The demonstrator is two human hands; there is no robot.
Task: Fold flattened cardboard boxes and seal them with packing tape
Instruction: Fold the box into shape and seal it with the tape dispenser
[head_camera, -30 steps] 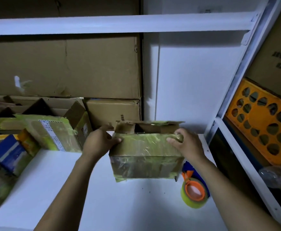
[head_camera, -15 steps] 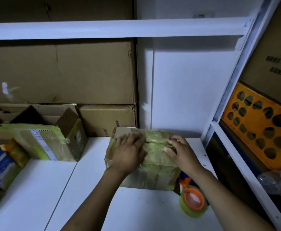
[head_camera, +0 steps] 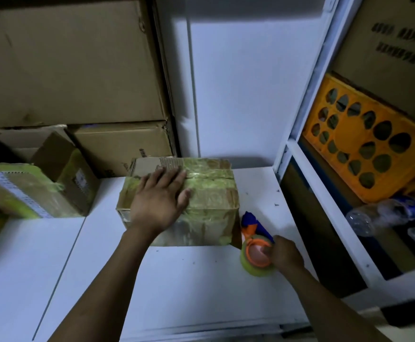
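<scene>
Head view, and I've got the cardboard box [head_camera: 208, 193] dead centre, sitting on the white table [head_camera: 176, 280] with its flaps folded down. It's a worn brown carton, heavily wrapped in glossy yellow-green tape that wrinkles across the top and down the near face. A seam runs across the lid under the tape, and a strip of bare corrugated board shows along the far edge, toward 12 o'clock.

Left hand [head_camera: 159, 201] is laid flat on the lid's left half, fingers straight and spread, palm down on the cardboard, gripping nothing.

Over at 4 o'clock from the box, the right hand [head_camera: 285, 253] is on the tape roll [head_camera: 255, 257], fingers curled around its right side in a grasp. The roll is yellowish with an orange core, resting on the table just beside the box's near right corner. A blue and orange dispenser handle [head_camera: 250, 220] pokes up between roll and box.

Out at 9 o'clock I see another taped box [head_camera: 21, 191] with a printed label on top. Big plain cartons [head_camera: 73, 60] stack up at 10 to 11 o'clock. At 3 o'clock, past the white shelf post, an orange crate [head_camera: 364, 144] leans, with a clear plastic bottle [head_camera: 386, 213] lying below it.
</scene>
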